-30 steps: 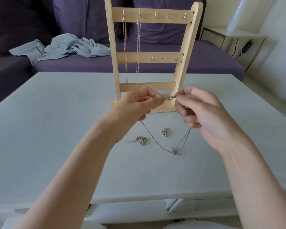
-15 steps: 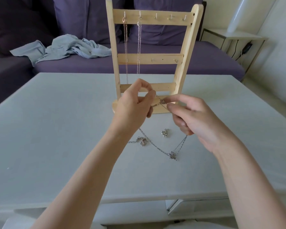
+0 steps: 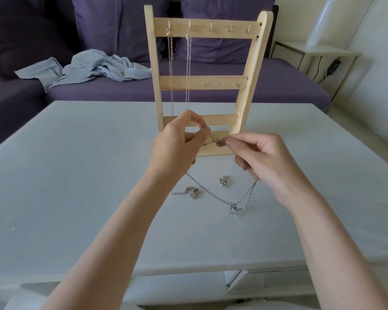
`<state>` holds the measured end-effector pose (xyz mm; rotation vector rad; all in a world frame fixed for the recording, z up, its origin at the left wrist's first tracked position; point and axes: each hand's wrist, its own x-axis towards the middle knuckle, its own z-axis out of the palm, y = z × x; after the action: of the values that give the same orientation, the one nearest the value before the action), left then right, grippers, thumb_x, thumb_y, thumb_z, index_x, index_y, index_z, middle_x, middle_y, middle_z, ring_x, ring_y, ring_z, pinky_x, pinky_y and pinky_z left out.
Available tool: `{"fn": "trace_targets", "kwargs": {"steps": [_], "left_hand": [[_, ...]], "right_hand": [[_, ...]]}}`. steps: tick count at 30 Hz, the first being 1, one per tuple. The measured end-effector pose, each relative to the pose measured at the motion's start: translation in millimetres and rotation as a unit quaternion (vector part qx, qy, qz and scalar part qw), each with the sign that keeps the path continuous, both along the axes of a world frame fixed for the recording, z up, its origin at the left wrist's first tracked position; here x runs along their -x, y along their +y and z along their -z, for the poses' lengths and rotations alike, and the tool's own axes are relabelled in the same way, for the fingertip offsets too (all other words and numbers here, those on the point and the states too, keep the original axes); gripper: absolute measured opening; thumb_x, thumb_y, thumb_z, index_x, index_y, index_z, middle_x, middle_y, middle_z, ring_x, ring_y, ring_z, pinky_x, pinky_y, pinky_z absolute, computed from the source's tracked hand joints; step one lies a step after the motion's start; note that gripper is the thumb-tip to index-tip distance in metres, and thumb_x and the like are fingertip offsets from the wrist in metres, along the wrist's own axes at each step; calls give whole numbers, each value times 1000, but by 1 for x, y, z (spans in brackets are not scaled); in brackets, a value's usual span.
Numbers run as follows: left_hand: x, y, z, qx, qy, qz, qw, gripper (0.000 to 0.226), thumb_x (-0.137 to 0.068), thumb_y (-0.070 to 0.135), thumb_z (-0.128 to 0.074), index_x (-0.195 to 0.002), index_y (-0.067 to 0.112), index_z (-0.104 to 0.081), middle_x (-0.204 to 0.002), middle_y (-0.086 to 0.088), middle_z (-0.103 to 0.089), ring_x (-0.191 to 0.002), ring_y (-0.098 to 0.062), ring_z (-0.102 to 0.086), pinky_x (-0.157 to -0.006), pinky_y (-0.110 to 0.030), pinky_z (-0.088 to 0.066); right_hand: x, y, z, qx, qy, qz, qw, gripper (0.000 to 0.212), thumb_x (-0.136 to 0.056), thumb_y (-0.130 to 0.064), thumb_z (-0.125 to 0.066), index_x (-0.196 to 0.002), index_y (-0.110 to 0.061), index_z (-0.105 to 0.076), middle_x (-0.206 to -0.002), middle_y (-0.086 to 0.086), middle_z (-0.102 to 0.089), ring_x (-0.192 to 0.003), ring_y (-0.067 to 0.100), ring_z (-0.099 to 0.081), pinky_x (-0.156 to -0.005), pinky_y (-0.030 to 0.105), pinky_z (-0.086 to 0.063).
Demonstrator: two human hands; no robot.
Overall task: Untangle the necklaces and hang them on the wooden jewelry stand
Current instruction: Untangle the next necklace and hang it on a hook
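Note:
A wooden jewelry stand [image 3: 251, 70] stands upright on the pale table [image 3: 76, 175], with two silver chains [image 3: 188, 70] hanging from the left hooks of its top bar. In front of the stand's base, my left hand [image 3: 179, 146] and my right hand [image 3: 262, 159] each pinch one end of a silver necklace [image 3: 213, 193]. The clasp ends meet between my fingertips. Its chain loops down to a pendant [image 3: 234, 210] that lies on the table. Two small tangled necklaces rest nearby, one tangle [image 3: 192, 192] on the left and another tangle [image 3: 223, 181] further back.
A purple sofa [image 3: 278, 81] runs behind the table, with a crumpled light blue garment [image 3: 94, 68] on its seat. A white side table [image 3: 323, 54] with cables stands at the back right.
Both hands have shifted slightly down and left in front of the stand's base. My left index finger has lifted and curled. The pendant stays on the table.

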<state>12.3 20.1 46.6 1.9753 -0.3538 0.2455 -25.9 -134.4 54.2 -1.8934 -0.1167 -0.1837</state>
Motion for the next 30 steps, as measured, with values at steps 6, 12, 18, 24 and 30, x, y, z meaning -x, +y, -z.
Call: {"fn": "trace_targets", "kwargs": {"steps": [6, 12, 18, 24, 30], "left_hand": [[1, 2, -2, -31, 2, 19, 999, 5, -92, 24, -55, -88, 23, -52, -31, 10, -37, -35, -7, -35, -46, -24, -26], [-1, 8, -6, -69, 46, 65, 994, 21, -93, 34, -53, -82, 27, -68, -32, 8, -37, -36, -7, -35, -46, -22, -27], [1, 16, -10, 35, 135, 126, 982, 34, -72, 51, -60, -62, 20, -68, -44, 10, -25, -42, -8, -21, -47, -20, -20], [-3, 17, -9, 71, 142, 124, 980, 27, -89, 28, -59, -66, 13, -59, -41, 13, -34, -40, -5, -22, -43, -17, -19], [-1, 12, -17, 147, 124, 149, 970, 30, -92, 21, -56, -64, 13, -55, -62, -2, -38, -44, -6, -26, -42, -14, -23]], "right_hand": [[0, -2, -1, -148, 39, 11, 988, 25, -96, -15, -49, -85, -6, -69, -60, 2, -63, -43, 13, -35, -42, 20, -31], [-3, -10, 2, -158, 46, 74, 984, 25, -95, -16, -51, -81, -5, -68, -57, 3, -50, -38, 7, -24, -38, 16, -16], [1, -9, -4, -61, 64, 16, 996, 17, -90, -23, -60, -93, -13, -73, -50, -14, -42, -37, 3, -33, -38, 9, -23], [1, -5, -2, -8, 52, -30, 998, 17, -91, -17, -59, -76, -11, -66, -44, -16, -42, -40, 3, -34, -43, 10, -26], [0, -1, -14, -178, 74, -149, 970, 15, -81, -22, -68, -76, -11, -58, -69, 2, -58, -50, 14, -50, -43, 18, -34]]}}
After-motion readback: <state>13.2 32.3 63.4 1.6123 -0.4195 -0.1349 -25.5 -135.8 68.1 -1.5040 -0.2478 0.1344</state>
